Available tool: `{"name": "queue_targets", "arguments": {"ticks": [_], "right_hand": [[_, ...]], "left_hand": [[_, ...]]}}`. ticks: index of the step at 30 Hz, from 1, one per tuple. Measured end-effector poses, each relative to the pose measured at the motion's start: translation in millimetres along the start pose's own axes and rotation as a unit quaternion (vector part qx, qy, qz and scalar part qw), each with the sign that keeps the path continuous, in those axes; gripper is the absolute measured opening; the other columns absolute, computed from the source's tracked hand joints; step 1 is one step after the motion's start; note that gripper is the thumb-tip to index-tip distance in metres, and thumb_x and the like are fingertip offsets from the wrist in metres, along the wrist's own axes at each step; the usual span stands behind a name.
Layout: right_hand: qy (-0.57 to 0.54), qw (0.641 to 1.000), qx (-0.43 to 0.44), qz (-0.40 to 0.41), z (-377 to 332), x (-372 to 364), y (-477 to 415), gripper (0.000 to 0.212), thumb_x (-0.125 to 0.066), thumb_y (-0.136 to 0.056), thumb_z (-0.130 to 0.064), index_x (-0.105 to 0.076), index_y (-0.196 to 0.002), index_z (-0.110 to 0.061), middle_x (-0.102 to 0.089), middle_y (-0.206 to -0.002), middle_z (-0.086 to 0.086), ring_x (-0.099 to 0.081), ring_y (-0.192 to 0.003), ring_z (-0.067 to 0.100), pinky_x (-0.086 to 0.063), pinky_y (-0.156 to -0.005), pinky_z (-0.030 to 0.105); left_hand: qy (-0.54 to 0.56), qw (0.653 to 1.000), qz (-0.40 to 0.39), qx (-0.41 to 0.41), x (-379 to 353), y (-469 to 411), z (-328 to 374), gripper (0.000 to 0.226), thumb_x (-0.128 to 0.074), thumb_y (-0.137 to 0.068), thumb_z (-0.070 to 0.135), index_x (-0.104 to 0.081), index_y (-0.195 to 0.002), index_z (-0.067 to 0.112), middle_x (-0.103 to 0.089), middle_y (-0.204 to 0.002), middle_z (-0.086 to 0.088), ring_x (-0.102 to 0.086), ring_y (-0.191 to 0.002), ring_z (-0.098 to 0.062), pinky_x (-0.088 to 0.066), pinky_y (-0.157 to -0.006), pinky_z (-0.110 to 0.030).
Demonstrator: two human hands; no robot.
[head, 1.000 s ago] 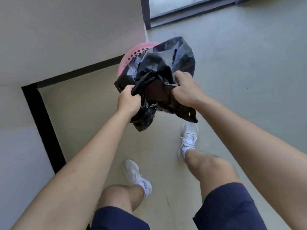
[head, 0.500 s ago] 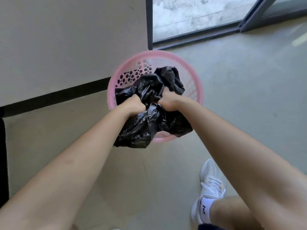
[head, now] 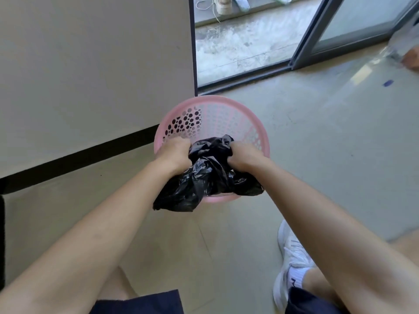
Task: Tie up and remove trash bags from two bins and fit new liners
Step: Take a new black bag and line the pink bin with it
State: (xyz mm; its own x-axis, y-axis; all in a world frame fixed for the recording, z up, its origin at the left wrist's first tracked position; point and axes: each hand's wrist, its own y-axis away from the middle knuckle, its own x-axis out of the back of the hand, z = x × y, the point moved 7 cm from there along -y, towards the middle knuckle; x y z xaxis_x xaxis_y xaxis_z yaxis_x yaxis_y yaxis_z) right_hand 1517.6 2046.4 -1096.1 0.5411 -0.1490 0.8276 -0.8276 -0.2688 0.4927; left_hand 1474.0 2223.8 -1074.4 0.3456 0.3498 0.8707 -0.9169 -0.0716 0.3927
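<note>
While the black liner (head: 204,177) is gripped by both hands, it is pushed down into the mouth of the pink bin (head: 217,99). A second earlier it is held up in the air, clear of the bin; half a second earlier it is brought level with the rim. The left hand (head: 173,155) is clenched on the liner's left side and the right hand (head: 243,157) on its right, with the fingers buried in the plastic. The liner's upper part is now seen inside the bin, and the rest is draped over the near rim and hangs outside. The bin's far wall is seen bare, so the old bag is judged already removed here. Fitting is judged just begun: the mouth is not yet spread or folded over the rim. A second bin is not seen.
</note>
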Motion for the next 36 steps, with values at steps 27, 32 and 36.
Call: {"name": "queue_targets", "arguments": {"ticks": [27,32,36], "right_hand": [[0.113,0.973,-0.098,0.175,22.6,70.9,74.6,0.024,-0.063,-0.089,-0.012,-0.06,-0.113,-0.011,-0.067,-0.106,0.015,-0.065,-0.097,0.035,-0.043,-0.072,0.033],[0.063,0.984,-0.024,0.166,-0.3,77.4,84.1,0.088,-0.083,-0.069,-0.054,-0.043,-0.138,-0.017,-0.048,-0.126,0.013,-0.051,-0.116,0.032,-0.044,-0.095,0.042],[0.112,0.925,0.181,0.314,-75.9,82.1,108.8,0.052,-0.078,-0.078,-0.021,-0.058,-0.125,-0.017,-0.055,-0.115,0.011,-0.056,-0.104,0.03,-0.047,-0.091,0.041]], "left_hand": [[-0.084,0.953,0.287,0.036,84.6,64.3,-65.8,0.045,-0.047,-0.097,0.054,-0.051,-0.091,0.009,-0.059,-0.067,-0.013,-0.052,-0.059,-0.032,-0.036,-0.054,-0.036],[-0.003,0.951,0.301,0.062,80.5,76.8,-73.8,0.048,-0.046,-0.096,0.058,-0.059,-0.083,0.013,-0.058,-0.065,-0.006,-0.059,-0.066,-0.035,-0.032,-0.055,-0.033],[0.061,0.94,0.328,0.07,85.4,75.9,-69.4,0.04,-0.045,-0.099,0.049,-0.063,-0.089,0.015,-0.068,-0.083,-0.009,-0.062,-0.078,-0.035,-0.033,-0.061,-0.033]]}}
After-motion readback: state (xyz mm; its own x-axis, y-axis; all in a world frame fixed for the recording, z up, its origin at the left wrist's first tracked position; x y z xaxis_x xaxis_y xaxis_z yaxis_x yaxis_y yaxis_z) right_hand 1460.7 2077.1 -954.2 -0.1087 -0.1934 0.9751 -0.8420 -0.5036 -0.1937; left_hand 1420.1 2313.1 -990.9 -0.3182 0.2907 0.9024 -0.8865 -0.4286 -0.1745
